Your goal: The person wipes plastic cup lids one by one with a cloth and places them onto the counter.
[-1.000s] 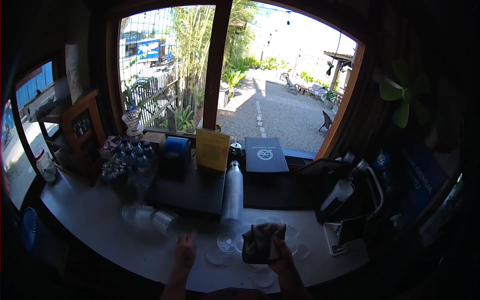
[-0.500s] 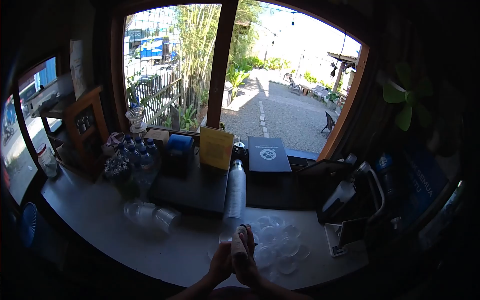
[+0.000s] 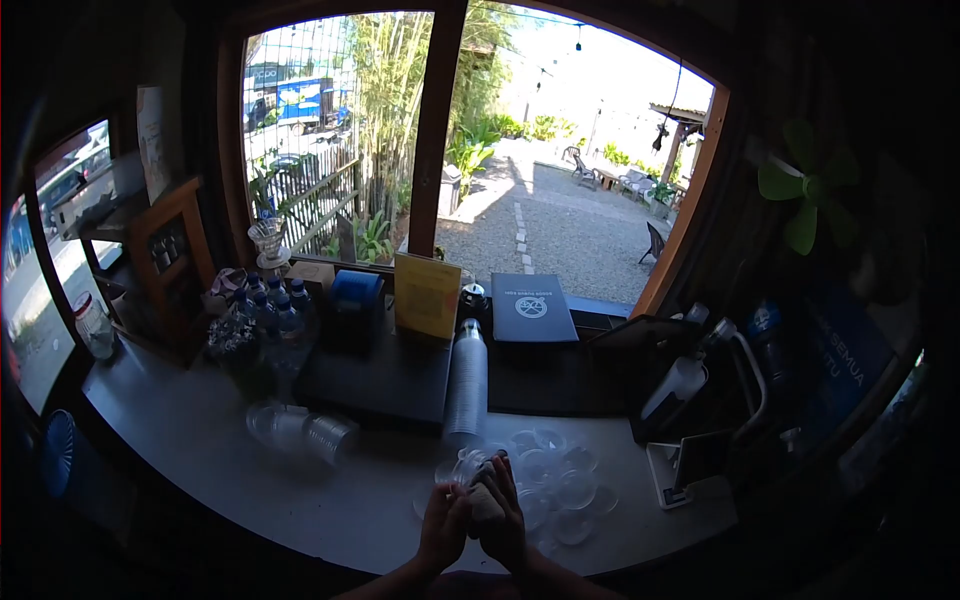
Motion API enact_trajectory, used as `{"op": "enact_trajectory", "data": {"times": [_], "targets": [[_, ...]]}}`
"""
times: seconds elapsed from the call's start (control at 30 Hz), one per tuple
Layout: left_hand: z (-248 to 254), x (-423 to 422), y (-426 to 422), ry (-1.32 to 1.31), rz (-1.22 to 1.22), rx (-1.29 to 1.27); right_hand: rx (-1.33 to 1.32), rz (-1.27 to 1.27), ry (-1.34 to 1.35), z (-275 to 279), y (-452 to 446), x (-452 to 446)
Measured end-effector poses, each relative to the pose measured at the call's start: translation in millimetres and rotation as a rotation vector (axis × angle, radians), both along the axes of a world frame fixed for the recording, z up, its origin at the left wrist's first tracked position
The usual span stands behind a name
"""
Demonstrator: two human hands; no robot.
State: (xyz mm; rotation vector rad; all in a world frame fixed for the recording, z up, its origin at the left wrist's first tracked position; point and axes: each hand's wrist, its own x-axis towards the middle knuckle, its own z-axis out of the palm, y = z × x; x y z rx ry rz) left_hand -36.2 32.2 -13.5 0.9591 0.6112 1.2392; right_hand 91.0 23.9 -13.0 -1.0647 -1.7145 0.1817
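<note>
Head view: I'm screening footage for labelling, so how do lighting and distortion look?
Head view: sunlit yard bright, sky washed out; head view: left hand, right hand and cloth dim, fine detail lost; head view: front edge of the counter bowed, as through a wide-angle lens, corners near black.

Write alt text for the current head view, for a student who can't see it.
A person's left hand and right hand hold a folded cloth between them above a counter in a dim room. Clear, round, lid-like pieces lie loosely scattered nearby. Beyond are a tall stack of clear cups and a bright window.
</note>
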Motion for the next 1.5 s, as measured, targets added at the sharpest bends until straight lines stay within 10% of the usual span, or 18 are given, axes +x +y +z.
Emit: {"op": "enact_trajectory", "data": {"times": [0.1,0.37,0.67,0.93,1.17,1.5], "targets": [[-11,6,-3,-0.039,-0.054,0.104,0.043,-0.06,0.201,13,10,14],[-7,0,23,0.27,0.283,0.172,-0.896,0.406,1.563,7,1,33],[-8,12,22,0.487,0.334,0.604,-0.734,0.416,1.12,5,-9,10],[-14,-12,42,0.177,0.098,0.099,-0.884,0.558,0.58,-4,-12,27],[-51,3,36,0.215,0.006,0.129,-0.968,0.362,1.107,3,-11,17],[-76,-4,47,0.112,0.025,-0.048,-1.272,0.451,0.822,1,-15,24]]}}
